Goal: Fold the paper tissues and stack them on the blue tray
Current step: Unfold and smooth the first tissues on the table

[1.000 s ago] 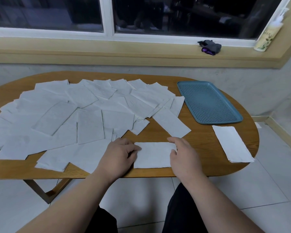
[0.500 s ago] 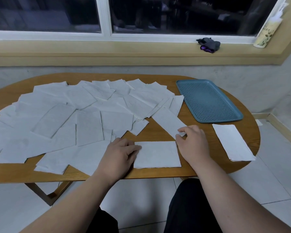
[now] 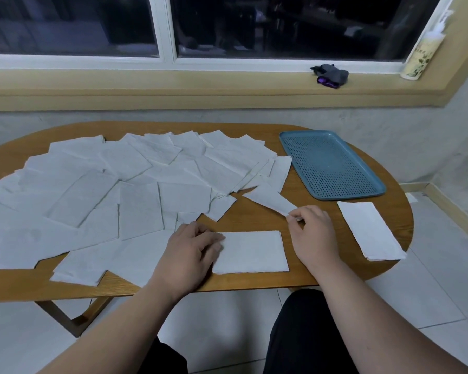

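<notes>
- Right hand [image 3: 312, 233], lower centre-right of the frame: thumb and forefinger pinch the near corner of a loose tissue [image 3: 268, 199]; the other fingers are curled beside them. The sheet's far end lies against the edge of the pile.
- Left hand [image 3: 192, 249], lower centre: fingers loosely bent and resting on the left end of a folded tissue [image 3: 250, 252], which lies flat near the front edge of the desk [image 3: 254, 220]. It grips nothing.
- Step in hand, as judged: drawing the next sheet towards the front for folding. A low, slow pull by the pinched corner should keep the thin paper from tearing or dragging its neighbours. Once it is flat, matching edge to edge before creasing will give a neat fold.
- Spread of tissues [image 3: 106, 190], left and centre: many unfolded sheets, overlapping, covering most of the desk.
- Blue tray [image 3: 333, 164], upper right of the desk: perforated and holding no tissues, so stacking is not yet begun.
- Second folded tissue [image 3: 370, 230], right edge of the desk, just in front of the tray, partly overhanging the rim and liable to slip off.
- Obstacles: overlapping sheets may lift together, and the folded tissue occupies the space in front where the new sheet would be laid.
- Window sill, top right: a dark cloth [image 3: 330, 75] and a bottle [image 3: 422, 55], well apart from the work.
</notes>
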`<control>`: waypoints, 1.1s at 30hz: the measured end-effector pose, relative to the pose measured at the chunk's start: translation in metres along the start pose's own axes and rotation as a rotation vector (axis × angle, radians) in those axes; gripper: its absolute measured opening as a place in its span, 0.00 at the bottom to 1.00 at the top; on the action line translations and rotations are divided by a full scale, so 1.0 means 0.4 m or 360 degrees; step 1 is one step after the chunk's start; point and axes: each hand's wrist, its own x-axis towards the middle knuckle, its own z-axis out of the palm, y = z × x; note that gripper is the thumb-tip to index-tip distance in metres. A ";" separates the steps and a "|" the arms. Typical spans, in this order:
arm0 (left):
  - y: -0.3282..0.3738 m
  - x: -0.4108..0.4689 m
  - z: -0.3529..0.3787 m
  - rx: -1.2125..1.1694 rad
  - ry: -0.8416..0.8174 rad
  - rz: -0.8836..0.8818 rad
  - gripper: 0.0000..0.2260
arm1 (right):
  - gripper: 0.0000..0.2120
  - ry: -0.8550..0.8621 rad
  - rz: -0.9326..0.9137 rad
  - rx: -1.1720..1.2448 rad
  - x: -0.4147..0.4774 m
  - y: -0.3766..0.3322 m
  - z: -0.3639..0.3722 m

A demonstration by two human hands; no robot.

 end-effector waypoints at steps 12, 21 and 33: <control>0.023 -0.013 -0.037 -0.0321 0.0013 -0.0217 0.32 | 0.04 -0.0524 -0.0066 0.1125 -0.054 -0.178 -0.158; 0.037 -0.017 -0.046 -0.0420 -0.0044 -0.0279 0.28 | 0.08 -0.0736 0.0492 0.1120 -0.045 -0.141 -0.080; -0.003 -0.007 -0.015 -0.0293 -0.0076 -0.0032 0.06 | 0.17 -0.0471 0.0241 0.0395 -0.076 -0.136 -0.057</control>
